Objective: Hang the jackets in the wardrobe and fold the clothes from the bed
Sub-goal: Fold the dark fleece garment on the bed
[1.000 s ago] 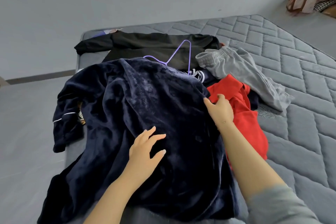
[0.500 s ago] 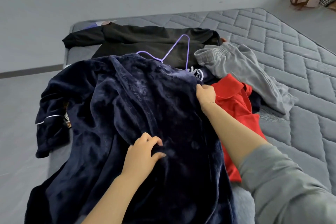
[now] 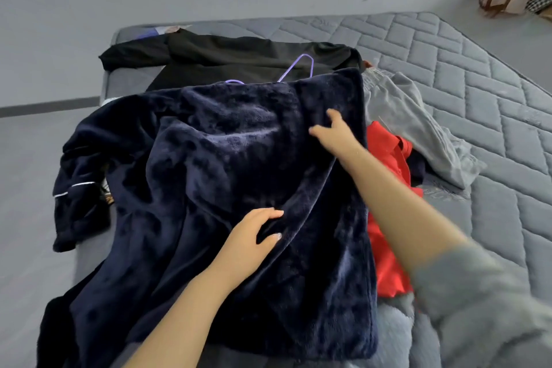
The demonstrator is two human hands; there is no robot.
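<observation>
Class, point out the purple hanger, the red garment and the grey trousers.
purple hanger [image 3: 309,64]: head view, upper bend.
red garment [image 3: 386,248]: head view, lower part.
grey trousers [image 3: 412,122]: head view, middle.

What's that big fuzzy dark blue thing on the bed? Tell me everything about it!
It is a dark navy plush robe, soft and velvety looking, spread over the grey quilted mattress. One sleeve with thin white piping hangs off the bed's left edge. The left hand grips a fold near its middle; the right hand rests on its upper right part. It covers part of a purple hanger, a black garment and a red one.
</observation>
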